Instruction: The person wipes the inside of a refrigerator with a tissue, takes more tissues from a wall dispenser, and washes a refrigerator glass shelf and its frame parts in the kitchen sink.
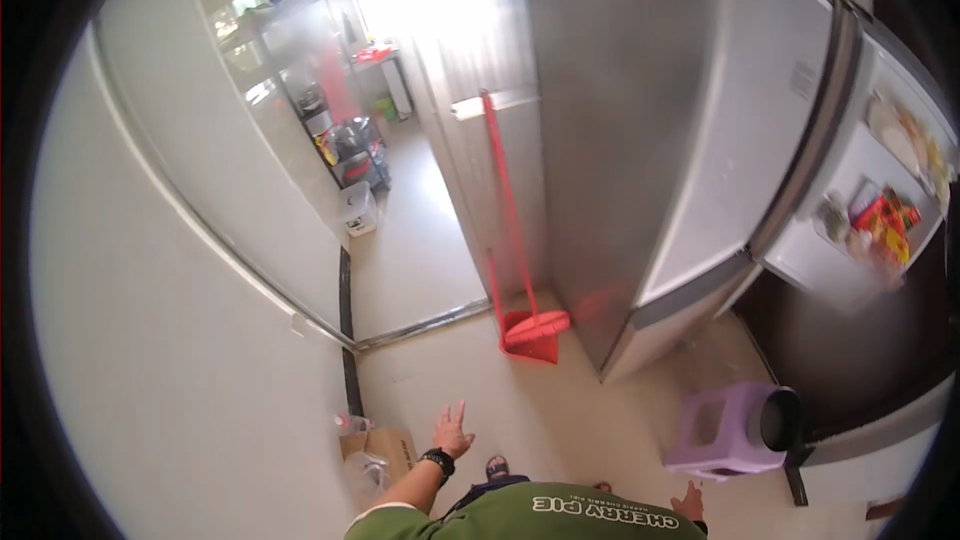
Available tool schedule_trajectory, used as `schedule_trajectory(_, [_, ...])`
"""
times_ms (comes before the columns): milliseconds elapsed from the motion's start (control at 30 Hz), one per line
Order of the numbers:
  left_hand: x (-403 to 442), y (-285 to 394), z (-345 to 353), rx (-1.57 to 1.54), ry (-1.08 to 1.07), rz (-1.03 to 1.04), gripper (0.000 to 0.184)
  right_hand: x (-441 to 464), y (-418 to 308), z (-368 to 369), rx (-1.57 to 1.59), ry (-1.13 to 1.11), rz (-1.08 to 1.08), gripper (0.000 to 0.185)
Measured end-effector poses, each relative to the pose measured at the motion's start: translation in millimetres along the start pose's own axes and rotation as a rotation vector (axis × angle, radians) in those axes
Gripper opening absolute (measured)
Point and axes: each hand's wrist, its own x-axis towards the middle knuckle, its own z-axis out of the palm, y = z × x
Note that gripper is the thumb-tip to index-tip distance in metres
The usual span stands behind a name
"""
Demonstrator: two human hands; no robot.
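Purple plastic covers the round-mouthed container (712, 432) on the floor near the right hand (690, 506), its fingers spread. Released too, the left hand (453, 433) hovers near 1 cardboard box (398, 448); 1 red broom (510, 202) stands beside the refrigerator (622, 120).

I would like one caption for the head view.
Open hands, with red broom, dustpan and open fridge beyond.

A long-handled red plastic broom (509, 190) rests over a red plastic dustpan (530, 349); beyond the doorway (424, 327), a white plastic bucket (357, 210) sits near a dark-framed rack (305, 130).
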Motion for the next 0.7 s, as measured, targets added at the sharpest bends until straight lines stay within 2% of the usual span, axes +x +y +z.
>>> schedule_trajectory(100, [6, -40, -12, -0.008, 0.065, 0.099, 0.093, 29, -43, 35, -0.165, -0.006, -0.301, 0.074])
schedule_trajectory(133, [5, -49, -30, -0.049, 0.042, 0.101, 0.087, 18, -85, 29, -0.216, 0.019, -0.504, 0.066])
schedule_trajectory(233, [14, -104, -55, -0.209, 0.181, 0.183, 0.071, 10, -205, 26, -0.142, -0.1, -0.599, 0.057])
schedule_trajectory(300, [16, -130, -78, -0.274, 0.2, 0.211, 0.061, 3, -285, 27, -0.205, -0.08, -0.66, 0.048])
schedule_trajectory(367, [22, -147, -108, -0.4, 0.154, 0.186, 0.054, 22, -350, 39, -0.283, -0.094, -0.84, 0.046])
schedule_trajectory(433, [25, -148, -127, -0.594, 0.026, 0.105, 0.048, 16, -419, 43, -0.116, -0.178, -0.916, 0.044])
schedule_trajectory(500, [30, -148, -135, -0.588, 0.105, 0.185, 0.05, 6, -482, 46, 0.17, -0.41, -0.913, 0.044])
schedule_trajectory(600, [46, -151, -140, -0.547, 0.163, 0.268, 0.052, -4, -555, 58, 0.279, -0.529, -0.816, 0.047])
schedule_trajectory(700, [74, -175, -155, -0.54, 0.163, 0.256, 0.057, 19, -614, 91, 0.028, -0.441, -0.989, 0.049])
